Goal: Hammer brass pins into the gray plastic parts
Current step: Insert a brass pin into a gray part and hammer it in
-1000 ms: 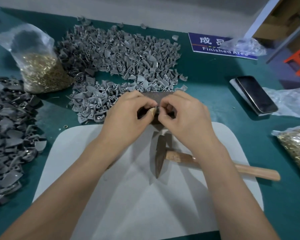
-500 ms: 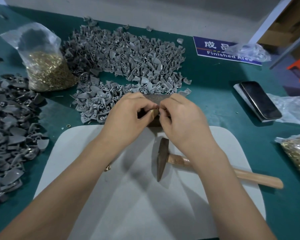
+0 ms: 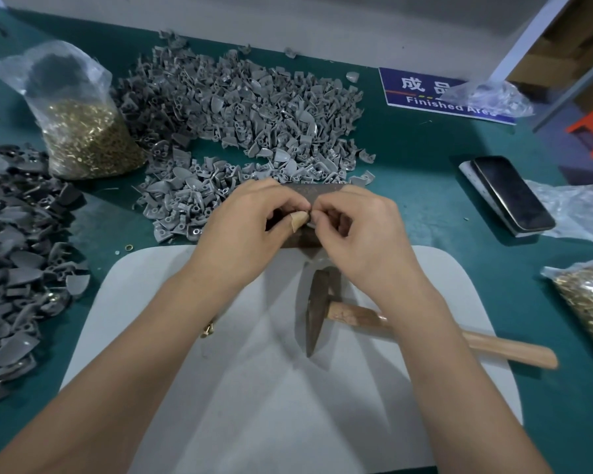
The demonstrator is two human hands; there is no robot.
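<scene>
Hands unmoved; hammer (image 3: 317, 311) near right hand (image 3: 363, 234).

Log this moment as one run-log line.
stage: pin setup | left hand and right hand: fingertips pinched together over dark block, item hidden | hammer: idle on white mat

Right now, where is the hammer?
The hammer lies on the white mat, right of centre, partly under the right hand and wrist.
</scene>
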